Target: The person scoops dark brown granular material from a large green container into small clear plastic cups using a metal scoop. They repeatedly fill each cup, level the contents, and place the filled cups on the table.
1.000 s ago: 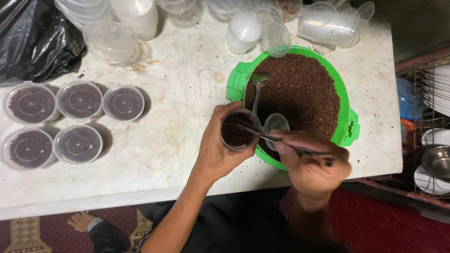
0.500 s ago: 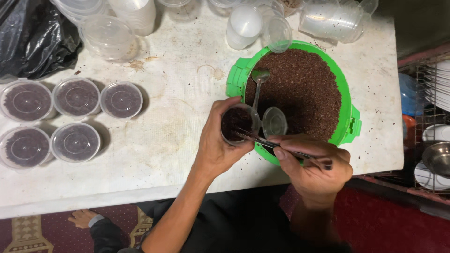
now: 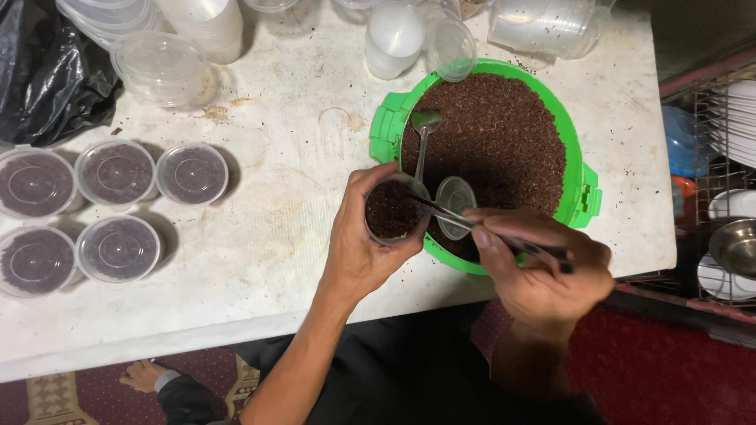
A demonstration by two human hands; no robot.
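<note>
Small clear plastic cup (image 3: 391, 211), filled with dark brown granules, gripped around its wall by left hand (image 3: 358, 244), held at near rim of large round green plastic tub (image 3: 587, 197). Thin dark-handled utensil (image 3: 504, 236) pinched in right hand (image 3: 543, 267), fingers clenched on handle, tip laid across cup mouth. Inside tub: brown granular fill nearly to brim, metal spoon (image 3: 424, 134) lying bowl-up toward far left edge, small empty clear cup (image 3: 455, 206) resting on fill just beside held cup. Tub standing on worn white bench (image 3: 276, 236), toward its right end.

On bench, left side: five lidded clear round containers (image 3: 118, 173) of same dark fill, three in far row, two in near row, set close together. Along far edge: stacks of empty clear cups and lids (image 3: 161, 67), more loose clear cups (image 3: 551, 24) at far right. Black plastic bag (image 3: 47, 71) at far left corner. Wire dish rack with plates and metal bowl (image 3: 732, 244) beside bench, right. Red patterned carpet (image 3: 669, 378) below.
</note>
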